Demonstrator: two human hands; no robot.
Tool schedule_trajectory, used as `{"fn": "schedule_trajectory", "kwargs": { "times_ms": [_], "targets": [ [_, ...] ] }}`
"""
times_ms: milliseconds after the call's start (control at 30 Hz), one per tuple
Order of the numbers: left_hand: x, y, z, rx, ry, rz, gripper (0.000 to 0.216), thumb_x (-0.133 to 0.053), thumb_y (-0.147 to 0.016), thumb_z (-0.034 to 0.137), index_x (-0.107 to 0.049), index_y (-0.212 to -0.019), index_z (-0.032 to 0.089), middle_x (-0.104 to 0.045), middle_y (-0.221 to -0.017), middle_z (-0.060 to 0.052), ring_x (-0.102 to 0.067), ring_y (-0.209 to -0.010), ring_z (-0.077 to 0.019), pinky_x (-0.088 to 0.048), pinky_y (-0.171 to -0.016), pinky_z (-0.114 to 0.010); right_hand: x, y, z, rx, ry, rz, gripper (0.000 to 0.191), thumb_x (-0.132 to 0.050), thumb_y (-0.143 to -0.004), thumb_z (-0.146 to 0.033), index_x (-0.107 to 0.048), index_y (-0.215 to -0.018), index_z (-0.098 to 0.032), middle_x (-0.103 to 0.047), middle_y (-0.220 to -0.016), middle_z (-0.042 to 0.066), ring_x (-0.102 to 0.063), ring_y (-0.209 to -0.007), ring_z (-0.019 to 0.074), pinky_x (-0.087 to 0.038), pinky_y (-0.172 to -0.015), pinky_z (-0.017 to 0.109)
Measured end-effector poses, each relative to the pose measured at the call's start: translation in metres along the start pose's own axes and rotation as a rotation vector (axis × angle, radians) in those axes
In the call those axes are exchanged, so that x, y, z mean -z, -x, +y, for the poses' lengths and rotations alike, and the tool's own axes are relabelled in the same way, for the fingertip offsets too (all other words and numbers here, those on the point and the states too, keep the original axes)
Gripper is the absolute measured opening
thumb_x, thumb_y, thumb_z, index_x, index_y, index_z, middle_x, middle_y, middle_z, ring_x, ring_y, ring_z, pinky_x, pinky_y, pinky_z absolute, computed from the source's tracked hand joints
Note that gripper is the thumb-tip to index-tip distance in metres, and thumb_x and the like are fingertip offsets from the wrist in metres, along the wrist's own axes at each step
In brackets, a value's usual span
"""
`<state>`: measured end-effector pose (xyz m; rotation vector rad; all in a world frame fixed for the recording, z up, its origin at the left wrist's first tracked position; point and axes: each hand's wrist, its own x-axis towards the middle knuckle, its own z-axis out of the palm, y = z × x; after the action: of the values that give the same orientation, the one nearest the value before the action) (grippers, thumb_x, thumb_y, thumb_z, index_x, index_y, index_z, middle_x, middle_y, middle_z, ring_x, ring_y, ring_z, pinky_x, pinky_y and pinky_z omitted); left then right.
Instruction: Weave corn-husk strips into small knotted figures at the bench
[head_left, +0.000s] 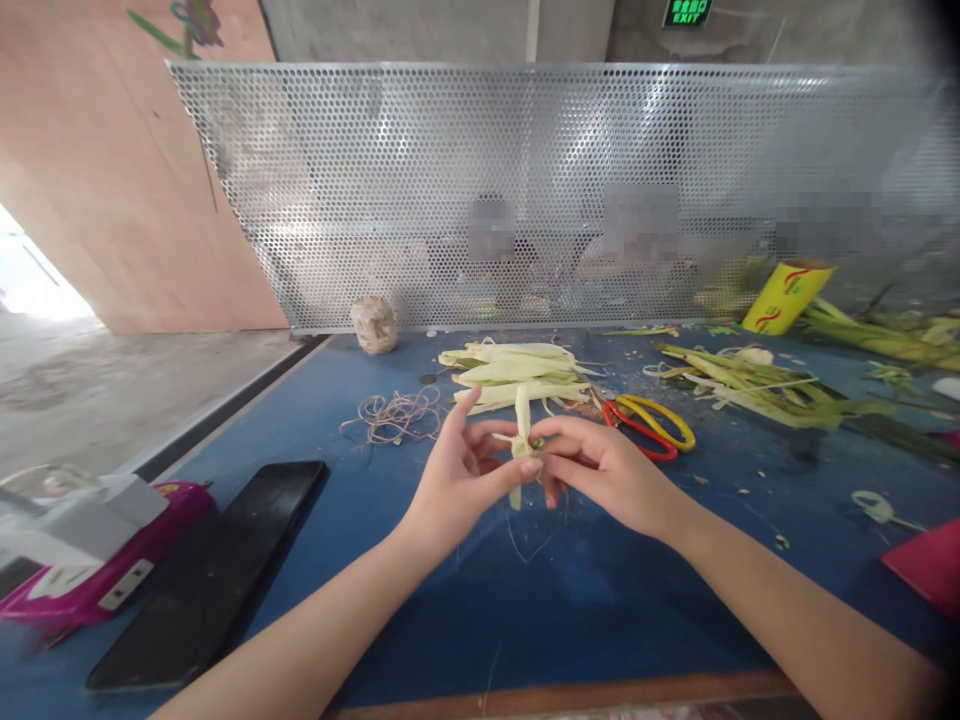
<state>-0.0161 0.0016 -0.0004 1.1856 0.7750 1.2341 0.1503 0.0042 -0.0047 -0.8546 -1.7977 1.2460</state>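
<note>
Above the blue table, my left hand (480,460) and my right hand (600,465) meet around a folded pale corn husk piece (523,415). Fingers of both hands pinch it near its knotted-looking middle, one strip pointing up and another hanging below. Just beyond lies a stack of pale green corn husks (517,372). Scissors with red and yellow handles (652,425) rest behind my right hand, their blades hidden. A loose tangle of thin brown twine (394,417) is to the left of my left hand.
A black phone (214,570) and a magenta power strip with a white plug (127,560) lie at the left. Husks and leaves (772,385) and a yellow roll (789,297) are at the right. A perforated metal screen (420,160) stands behind the table (585,620), with people beyond.
</note>
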Motion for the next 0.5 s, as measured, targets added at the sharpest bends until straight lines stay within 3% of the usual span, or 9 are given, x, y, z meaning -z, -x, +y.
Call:
{"fn": "schedule_trajectory", "kwargs": {
  "times_ms": [200, 300, 500],
  "targets": [
    [-0.0045, 0.0033, -0.0012, 0.017, -0.042, 0.034, 0.081, -0.07, -0.065, 0.015, -0.025, -0.131, 0.015, -0.064, -0.063, 0.004, -0.062, -0.062, -0.012, -0.05, -0.067, -0.028, -0.005, 0.0039, -0.0052, 0.001, 0.081, 0.038, 0.033, -0.047, -0.087, -0.019, -0.035, -0.118, -0.022, -0.063, -0.064, -0.004, -0.06, -0.056, 0.0118, -0.046, -0.06, 0.025],
    [-0.0045, 0.0032, 0.0008, -0.014, -0.045, 0.042, 0.078, -0.071, -0.064, 0.014, -0.028, -0.13, 0.016, -0.066, -0.066, 0.002, -0.062, -0.064, -0.0122, -0.049, -0.064, -0.025, -0.0037, 0.0044, -0.0059, -0.018, 0.019, 0.055, 0.036, -0.047, -0.087, -0.019, -0.032, -0.12, -0.022, -0.061, -0.06, -0.005, -0.059, -0.052, 0.0113, -0.046, -0.059, 0.025],
    [-0.0032, 0.0034, 0.0034, -0.033, -0.068, 0.018, 0.078, -0.069, -0.068, 0.018, -0.026, -0.133, 0.018, -0.066, -0.067, 0.002, -0.06, -0.061, -0.011, -0.045, -0.061, -0.024, 0.0033, 0.0024, -0.0018, -0.038, -0.083, -0.002, 0.032, -0.05, -0.086, -0.027, -0.039, -0.116, -0.021, -0.064, -0.071, -0.001, -0.056, -0.046, 0.0103, -0.046, -0.053, 0.026]
  ]
}}
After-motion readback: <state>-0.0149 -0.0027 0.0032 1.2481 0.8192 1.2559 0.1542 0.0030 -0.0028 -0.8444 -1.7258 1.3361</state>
